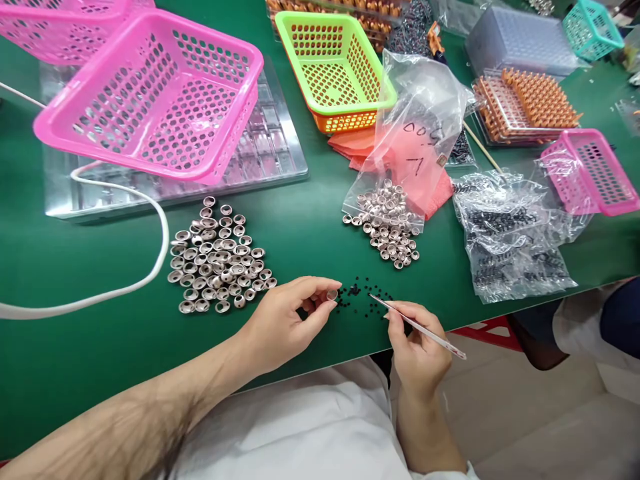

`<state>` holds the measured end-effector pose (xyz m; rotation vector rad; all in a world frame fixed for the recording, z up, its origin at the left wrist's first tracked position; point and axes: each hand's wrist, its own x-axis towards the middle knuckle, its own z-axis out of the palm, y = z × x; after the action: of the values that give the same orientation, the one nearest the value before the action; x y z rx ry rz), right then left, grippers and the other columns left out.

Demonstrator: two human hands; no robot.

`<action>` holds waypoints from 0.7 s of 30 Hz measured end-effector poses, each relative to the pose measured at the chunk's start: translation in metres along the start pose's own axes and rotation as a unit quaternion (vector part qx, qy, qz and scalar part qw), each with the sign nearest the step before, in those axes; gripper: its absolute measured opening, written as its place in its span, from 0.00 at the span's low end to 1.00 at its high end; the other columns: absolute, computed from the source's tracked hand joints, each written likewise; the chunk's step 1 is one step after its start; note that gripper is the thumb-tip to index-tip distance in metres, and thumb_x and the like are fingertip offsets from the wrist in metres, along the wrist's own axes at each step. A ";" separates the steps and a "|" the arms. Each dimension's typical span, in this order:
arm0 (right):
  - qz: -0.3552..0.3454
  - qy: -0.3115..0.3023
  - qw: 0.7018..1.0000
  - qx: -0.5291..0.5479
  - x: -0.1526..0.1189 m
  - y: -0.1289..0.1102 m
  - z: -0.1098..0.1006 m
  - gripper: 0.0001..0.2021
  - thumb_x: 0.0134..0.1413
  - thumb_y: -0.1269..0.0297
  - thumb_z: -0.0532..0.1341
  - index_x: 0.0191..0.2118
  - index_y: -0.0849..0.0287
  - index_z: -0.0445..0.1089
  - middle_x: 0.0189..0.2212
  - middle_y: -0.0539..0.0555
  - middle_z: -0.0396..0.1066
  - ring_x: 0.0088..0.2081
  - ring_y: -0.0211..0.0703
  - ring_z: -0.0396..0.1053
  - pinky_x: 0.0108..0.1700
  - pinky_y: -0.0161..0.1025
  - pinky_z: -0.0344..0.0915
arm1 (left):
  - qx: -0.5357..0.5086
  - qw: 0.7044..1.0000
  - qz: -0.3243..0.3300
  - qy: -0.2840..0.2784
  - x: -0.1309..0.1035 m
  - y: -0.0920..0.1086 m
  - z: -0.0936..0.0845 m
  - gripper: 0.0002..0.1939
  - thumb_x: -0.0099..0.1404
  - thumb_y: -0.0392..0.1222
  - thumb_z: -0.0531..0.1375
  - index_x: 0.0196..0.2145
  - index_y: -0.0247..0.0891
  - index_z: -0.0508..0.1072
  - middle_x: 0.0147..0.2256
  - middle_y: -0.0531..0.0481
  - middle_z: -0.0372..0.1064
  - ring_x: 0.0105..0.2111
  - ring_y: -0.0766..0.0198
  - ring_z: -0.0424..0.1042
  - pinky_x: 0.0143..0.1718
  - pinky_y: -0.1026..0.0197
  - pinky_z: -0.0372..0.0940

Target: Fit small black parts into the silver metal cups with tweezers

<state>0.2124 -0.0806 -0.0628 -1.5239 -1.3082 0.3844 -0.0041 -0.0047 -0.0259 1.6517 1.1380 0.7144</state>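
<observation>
Between the thumb and forefinger of my left hand (290, 319) is a small silvery metal cup (331, 295), like those in the piles. My right hand (421, 343) is closed around a pair of tweezers (425, 330), whose tips point left over scattered tiny black pieces (355, 291) on the green table. The tips look close together; whether they grip a piece is too small to tell. Left of my left hand lies a large pile of metal cups (215, 260). A second pile of cups (395, 240) spills from a clear plastic bag (425, 100) beyond the black pieces.
A pink basket (220, 157) rests on a metal plate (280, 147) at the back left; a white cable (163, 233) curves in front. A green basket (390, 100) stands behind. Bags of black parts (515, 233) and a pink basket (575, 180) lie right. The table's front edge runs beneath my wrists.
</observation>
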 end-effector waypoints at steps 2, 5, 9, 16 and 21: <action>-0.016 -0.007 1.000 0.005 0.000 0.001 0.000 0.08 0.57 0.74 0.65 0.42 0.55 0.73 0.36 0.53 0.78 0.36 0.42 0.78 0.37 0.41 0.78 | -0.001 1.000 0.002 -0.008 0.001 0.001 -0.001 0.12 0.68 0.36 0.60 0.47 0.33 0.78 0.34 0.47 0.76 0.31 0.66 0.75 0.31 0.67 0.71; -0.018 -0.002 1.000 0.011 0.000 0.002 -0.001 0.08 0.57 0.74 0.66 0.42 0.55 0.73 0.36 0.54 0.78 0.35 0.43 0.78 0.34 0.41 0.78 | 0.009 1.000 0.018 -0.021 0.002 0.001 -0.002 0.12 0.69 0.35 0.58 0.47 0.32 0.78 0.33 0.48 0.74 0.29 0.68 0.72 0.29 0.67 0.68; -0.002 0.016 0.998 0.063 0.002 -0.005 -0.002 0.09 0.57 0.75 0.66 0.42 0.56 0.72 0.35 0.53 0.78 0.33 0.43 0.78 0.32 0.42 0.78 | 0.016 0.998 0.056 -0.036 0.001 0.000 -0.002 0.14 0.70 0.32 0.55 0.50 0.31 0.77 0.33 0.48 0.71 0.28 0.69 0.69 0.29 0.67 0.66; -0.070 -0.087 0.984 0.136 0.011 -0.028 -0.001 0.17 0.53 0.81 0.65 0.46 0.55 0.72 0.37 0.54 0.79 0.37 0.46 0.79 0.33 0.43 0.78 | 0.018 0.993 0.088 -0.082 0.000 0.001 -0.005 0.15 0.69 0.29 0.53 0.49 0.32 0.75 0.33 0.48 0.70 0.28 0.68 0.67 0.29 0.66 0.63; -0.130 -0.169 0.970 0.121 0.021 -0.035 0.001 0.21 0.53 0.83 0.64 0.49 0.55 0.71 0.39 0.55 0.79 0.39 0.46 0.79 0.35 0.43 0.78 | 0.013 0.991 0.089 -0.097 -0.001 0.003 -0.006 0.14 0.69 0.30 0.53 0.48 0.32 0.75 0.32 0.48 0.70 0.28 0.67 0.66 0.29 0.65 0.62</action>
<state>0.2006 -0.0671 -0.0262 -1.0965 -1.6387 0.6280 -0.0087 -0.0040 -0.0214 1.8172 0.8737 0.6360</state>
